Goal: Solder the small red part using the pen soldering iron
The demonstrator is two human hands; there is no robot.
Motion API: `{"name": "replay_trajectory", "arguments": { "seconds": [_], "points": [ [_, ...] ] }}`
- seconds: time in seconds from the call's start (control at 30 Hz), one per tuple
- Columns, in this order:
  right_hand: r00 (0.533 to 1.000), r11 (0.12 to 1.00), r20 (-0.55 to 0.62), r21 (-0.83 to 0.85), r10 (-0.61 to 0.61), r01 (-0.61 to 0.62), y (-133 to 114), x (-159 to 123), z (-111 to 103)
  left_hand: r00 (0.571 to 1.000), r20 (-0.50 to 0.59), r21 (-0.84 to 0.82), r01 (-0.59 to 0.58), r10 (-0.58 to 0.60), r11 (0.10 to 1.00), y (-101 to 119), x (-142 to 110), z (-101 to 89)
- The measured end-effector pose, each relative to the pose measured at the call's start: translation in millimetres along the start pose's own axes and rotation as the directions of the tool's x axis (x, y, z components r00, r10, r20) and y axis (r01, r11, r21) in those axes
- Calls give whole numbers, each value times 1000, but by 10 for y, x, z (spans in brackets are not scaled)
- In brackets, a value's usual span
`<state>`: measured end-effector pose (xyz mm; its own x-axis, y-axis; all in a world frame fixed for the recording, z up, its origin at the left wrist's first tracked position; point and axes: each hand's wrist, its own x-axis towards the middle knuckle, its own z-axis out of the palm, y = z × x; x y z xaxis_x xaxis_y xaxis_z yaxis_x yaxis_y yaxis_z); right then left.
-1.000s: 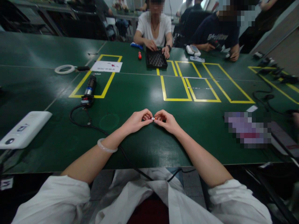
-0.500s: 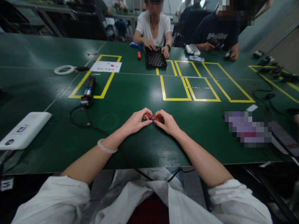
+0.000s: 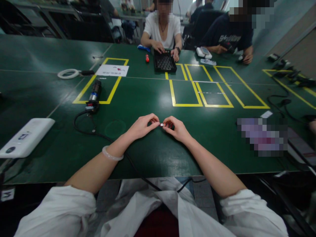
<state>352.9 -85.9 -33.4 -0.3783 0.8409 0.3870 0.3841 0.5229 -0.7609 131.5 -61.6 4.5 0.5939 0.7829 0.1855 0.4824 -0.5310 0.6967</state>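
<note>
Over the green table, a tiny white-and-red part (image 3: 162, 124) is held up between my hands; it is too small for me to tell its kind. My right hand (image 3: 177, 127) pinches its right end between thumb and fingertips. From the other side my left hand (image 3: 144, 125) closes thumb and forefinger at the part's left end. The fingertips cover most of the part, so only its middle shows.
A black cylindrical electric screwdriver (image 3: 94, 92) lies at the left with its black cable (image 3: 103, 135) running under my left forearm. A white power bank-like case (image 3: 27, 137) is near left. Opposite, a co-worker handles a black tray (image 3: 170, 69) beside a red-handled object (image 3: 147, 58).
The part has turned between my fingers: red and orange showed half a second ago, white shows now. My left fingers have straightened and shifted slightly left; my right hand has stayed in place.
</note>
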Motion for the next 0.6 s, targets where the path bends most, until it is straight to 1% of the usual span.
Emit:
{"name": "replay_trajectory", "arguments": {
  "seconds": [0.07,0.1,0.13,0.17,0.23,0.3,0.33,0.37,0.4,0.43,0.5,0.53,0.6],
  "points": [
    [1000,1000,-17,-10,18,-18,25,1,-1,992,-119,136,65,-48,989,-129,12,-160],
    [999,1000,-23,-8,28,-28,37,2,-1,976,-204,214,123,-79,969,-223,5,-267],
    [999,999,-27,-6,39,-39,47,2,1,948,-298,287,199,-110,937,-332,-14,-388],
    [998,999,-22,-9,52,-52,56,3,2,907,-397,352,290,-139,890,-454,-48,-519],
    [998,998,-9,-12,64,-64,65,5,6,783,-590,410,499,-196,763,-715,-162,-790],
    [998,998,0,-14,65,-65,67,6,10,661,-706,396,665,-252,633,-960,-319,-1038],
    [998,998,2,-14,64,-64,67,7,11,608,-734,372,732,-303,570,-1065,-402,-1144],
    [998,998,1,-15,66,-66,66,7,11,566,-743,348,783,-358,515,-1157,-481,-1232],
    [998,997,0,-18,69,-69,65,8,10,531,-736,328,822,-419,466,-1233,-550,-1304],
    [997,997,0,-20,74,-74,63,8,9,506,-716,314,849,-481,425,-1294,-606,-1359],
    [996,996,3,-20,88,-88,58,9,5,473,-660,304,878,-583,368,-1377,-674,-1426],
    [995,995,6,-18,95,-95,56,10,4,465,-636,307,885,-615,351,-1402,-687,-1443],
    [994,994,11,-11,105,-105,52,12,3,460,-616,318,888,-640,332,-1426,-686,-1460]
  ]
}}
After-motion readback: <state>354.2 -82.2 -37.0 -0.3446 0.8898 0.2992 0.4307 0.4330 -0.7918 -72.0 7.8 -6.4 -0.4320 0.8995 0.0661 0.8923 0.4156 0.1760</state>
